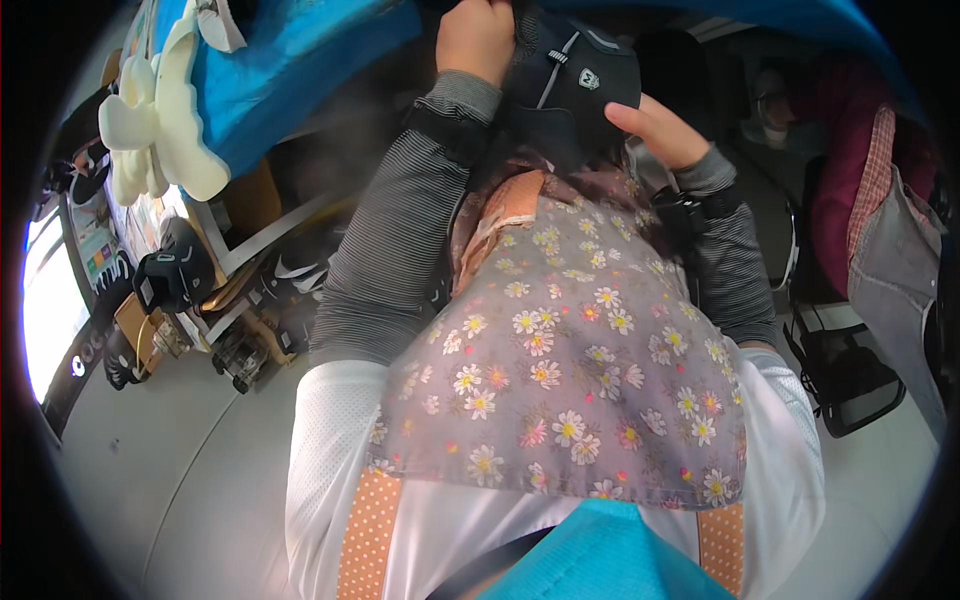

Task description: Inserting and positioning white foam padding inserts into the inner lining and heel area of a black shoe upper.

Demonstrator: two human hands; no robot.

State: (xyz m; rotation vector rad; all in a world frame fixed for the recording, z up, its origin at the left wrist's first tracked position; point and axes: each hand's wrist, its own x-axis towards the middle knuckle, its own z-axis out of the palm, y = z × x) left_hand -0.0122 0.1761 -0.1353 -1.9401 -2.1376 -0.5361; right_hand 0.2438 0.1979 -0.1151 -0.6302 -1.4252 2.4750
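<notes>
A black fabric piece lies over my lap at the top of the view, with a pale shield-shaped badge and a thin grey strap on it; I cannot tell its exact kind. At its left edge my left hand is closed on it, the fingertips partly cut off by the picture's top. My right hand grips the right edge, thumb laid on top and the other fingers hidden beneath. A floral apron covers my lap below it.
A blue covered surface stands at the upper left, with white foam-like pieces at its edge. Black bags or similar goods sit at the left. Another person's maroon sleeve and a black chair are at the right.
</notes>
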